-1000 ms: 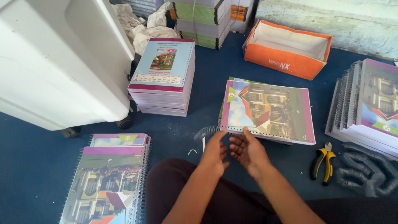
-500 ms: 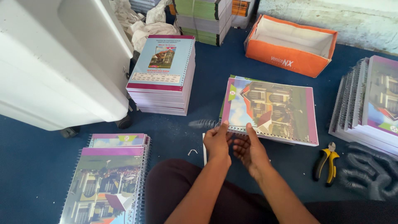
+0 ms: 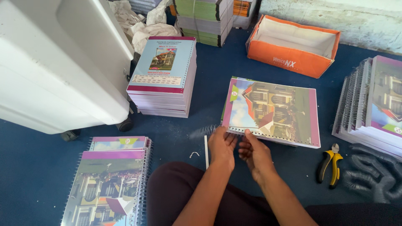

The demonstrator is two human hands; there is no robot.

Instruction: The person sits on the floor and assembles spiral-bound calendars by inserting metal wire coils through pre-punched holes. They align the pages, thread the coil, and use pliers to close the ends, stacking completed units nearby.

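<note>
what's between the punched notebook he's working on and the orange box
Only bare blue floor between the punched notebook and the orange box, in the head view.

A small binding workshop, worked on a blue carpeted floor (image 3: 209, 96): stacks of punched notebooks (image 3: 163, 75) far left, finished spiral-bound books (image 3: 111, 184) near left and more at right (image 3: 372, 104), loose wire coils (image 3: 372, 175) and yellow-handled pliers (image 3: 328, 163) near right, an orange cardboard box (image 3: 293, 46) far right

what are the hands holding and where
Both hands, left and right, pinch the spiral wire at the notebook's punched near edge.
</note>
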